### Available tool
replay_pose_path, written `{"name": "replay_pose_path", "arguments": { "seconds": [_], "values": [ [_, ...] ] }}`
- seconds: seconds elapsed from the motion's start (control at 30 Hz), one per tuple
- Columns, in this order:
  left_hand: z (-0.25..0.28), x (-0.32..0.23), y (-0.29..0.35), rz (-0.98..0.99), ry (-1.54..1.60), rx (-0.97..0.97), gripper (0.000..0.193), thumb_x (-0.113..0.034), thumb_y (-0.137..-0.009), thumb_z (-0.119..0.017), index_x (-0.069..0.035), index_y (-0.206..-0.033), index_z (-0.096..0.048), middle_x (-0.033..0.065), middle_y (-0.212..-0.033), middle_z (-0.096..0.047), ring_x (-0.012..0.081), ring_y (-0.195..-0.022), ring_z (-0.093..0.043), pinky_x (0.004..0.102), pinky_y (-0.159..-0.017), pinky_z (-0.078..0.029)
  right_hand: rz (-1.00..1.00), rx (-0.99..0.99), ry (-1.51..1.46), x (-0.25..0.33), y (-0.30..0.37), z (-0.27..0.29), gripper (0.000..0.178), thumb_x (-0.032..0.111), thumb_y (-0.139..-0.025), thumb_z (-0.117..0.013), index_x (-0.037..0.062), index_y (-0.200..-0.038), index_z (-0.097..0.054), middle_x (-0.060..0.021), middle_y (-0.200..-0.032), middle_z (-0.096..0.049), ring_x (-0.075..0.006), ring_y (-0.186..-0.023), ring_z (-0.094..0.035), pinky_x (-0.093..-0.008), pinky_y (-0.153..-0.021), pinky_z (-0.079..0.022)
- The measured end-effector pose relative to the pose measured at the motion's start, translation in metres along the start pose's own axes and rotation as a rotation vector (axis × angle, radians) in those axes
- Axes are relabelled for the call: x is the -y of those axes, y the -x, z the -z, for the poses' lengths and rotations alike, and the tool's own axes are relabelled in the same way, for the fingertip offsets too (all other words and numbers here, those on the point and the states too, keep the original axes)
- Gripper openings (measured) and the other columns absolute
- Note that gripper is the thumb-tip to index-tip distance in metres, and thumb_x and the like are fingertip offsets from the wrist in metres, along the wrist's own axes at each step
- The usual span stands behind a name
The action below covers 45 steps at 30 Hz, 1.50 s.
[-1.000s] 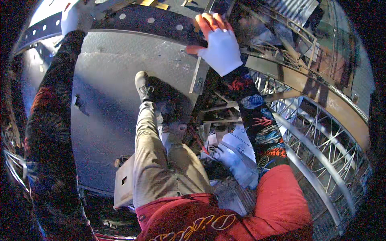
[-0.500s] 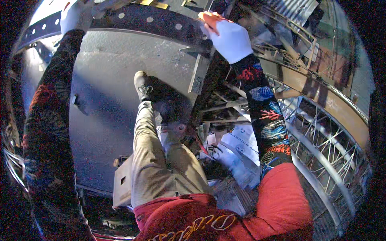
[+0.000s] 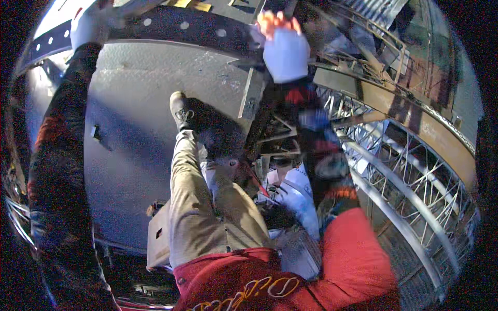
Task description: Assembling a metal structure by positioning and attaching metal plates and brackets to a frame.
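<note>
A dark steel beam [image 3: 202, 30] with a row of round holes crosses the upper part of the view. My left hand [image 3: 88, 26], in a white glove, is over the beam's left part. Its fingers are dark and blurred, so their grip cannot be made out. A grey bar [image 3: 136, 7] lies just right of it. My right hand [image 3: 282, 46] hovers by the beam's right end, in a white glove with orange fingers. Those fingers are smeared by motion but look apart and loosely bent, with nothing visible in them.
Below the beam spreads a grey metal plate [image 3: 140, 78], with my boot [image 3: 180, 109] on it. A beige box [image 3: 158, 236] stands beside my leg. To the right are curved lattice tubes [image 3: 397, 207], a rusty brown beam [image 3: 410, 122] and scrap metal. Papers [image 3: 298, 192] lie below my right arm.
My right hand has shifted left, and its fingers now point upward instead of toward the beam. My left hand has moved slightly left in the view, as has the beam.
</note>
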State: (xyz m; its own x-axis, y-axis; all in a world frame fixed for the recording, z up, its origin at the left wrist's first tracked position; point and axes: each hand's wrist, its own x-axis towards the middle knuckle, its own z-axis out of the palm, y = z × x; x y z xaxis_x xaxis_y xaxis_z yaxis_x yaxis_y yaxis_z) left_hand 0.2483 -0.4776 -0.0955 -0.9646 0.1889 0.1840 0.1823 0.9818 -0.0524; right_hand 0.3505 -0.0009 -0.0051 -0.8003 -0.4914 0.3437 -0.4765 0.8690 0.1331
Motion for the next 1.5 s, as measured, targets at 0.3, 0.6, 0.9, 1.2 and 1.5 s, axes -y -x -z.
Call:
{"name": "replay_pose_path", "arguments": {
  "seconds": [0.3, 0.6, 0.9, 1.2, 1.5],
  "values": [
    [0.077, -0.058, 0.005, 0.016, 0.038, -0.051, 0.038, -0.028, -0.092, -0.053, -0.01, -0.123, -0.063, 0.0054, -0.12, -0.068, 0.0182, -0.11, -0.062, 0.035, -0.115, -0.027, -0.025, 0.028, -0.037, 0.011, 0.021, -0.001, 0.036, 0.015, -0.085, -0.053, 0.017, -0.121, -0.061, -0.0059, -0.097, -0.068, -0.0296, -0.096, -0.064, -0.0467, -0.088, -0.048],
    [0.054, -0.048, -0.002, 0.176, 0.35, -0.002, 0.05, -0.054, -0.098, -0.04, -0.021, -0.128, -0.062, 0.0035, -0.118, -0.068, 0.021, -0.108, -0.065, 0.0314, -0.108, -0.033, -0.04, 0.025, -0.132, 0.018, 0.052, -0.007, 0.033, 0.017, -0.087, -0.051, 0.016, -0.117, -0.065, -0.006, -0.107, -0.067, -0.0305, -0.116, -0.059, -0.0446, -0.099, -0.045],
    [0.041, -0.033, -0.003, 0.026, 0.167, -0.066, 0.045, -0.037, -0.095, -0.051, -0.019, -0.135, -0.055, -0.0019, -0.124, -0.066, 0.0116, -0.111, -0.063, 0.0306, -0.108, -0.031, -0.188, -0.155, -0.232, 0.021, 0.044, -0.015, 0.038, 0.012, -0.085, -0.056, 0.0135, -0.123, -0.062, -0.0154, -0.102, -0.067, -0.0319, -0.086, -0.068, -0.0465, -0.069, -0.055],
    [0.004, 0.021, 0.008, -0.056, 0.146, -0.059, 0.06, -0.027, -0.08, -0.071, -0.019, -0.137, -0.053, -0.0028, -0.116, -0.07, 0.0109, -0.102, -0.066, 0.034, -0.109, -0.031, -0.196, 0.057, -0.032, 0.027, 0.023, -0.003, 0.039, 0.017, -0.086, -0.055, 0.0037, -0.123, -0.057, -0.017, -0.104, -0.069, -0.0305, -0.084, -0.068, -0.0452, -0.07, -0.056],
    [0.057, -0.046, 0.006, 0.163, 0.305, -0.005, 0.043, -0.041, -0.095, -0.049, -0.016, -0.128, -0.061, 0.0016, -0.117, -0.069, 0.0155, -0.104, -0.065, 0.0323, -0.107, -0.034, -0.134, 0.286, 0.003, 0.006, 0.003, 0.01, 0.037, 0.011, -0.084, -0.053, 0.0072, -0.119, -0.061, -0.013, -0.11, -0.066, -0.0304, -0.102, -0.064, -0.041, -0.086, -0.051]
  ]
}}
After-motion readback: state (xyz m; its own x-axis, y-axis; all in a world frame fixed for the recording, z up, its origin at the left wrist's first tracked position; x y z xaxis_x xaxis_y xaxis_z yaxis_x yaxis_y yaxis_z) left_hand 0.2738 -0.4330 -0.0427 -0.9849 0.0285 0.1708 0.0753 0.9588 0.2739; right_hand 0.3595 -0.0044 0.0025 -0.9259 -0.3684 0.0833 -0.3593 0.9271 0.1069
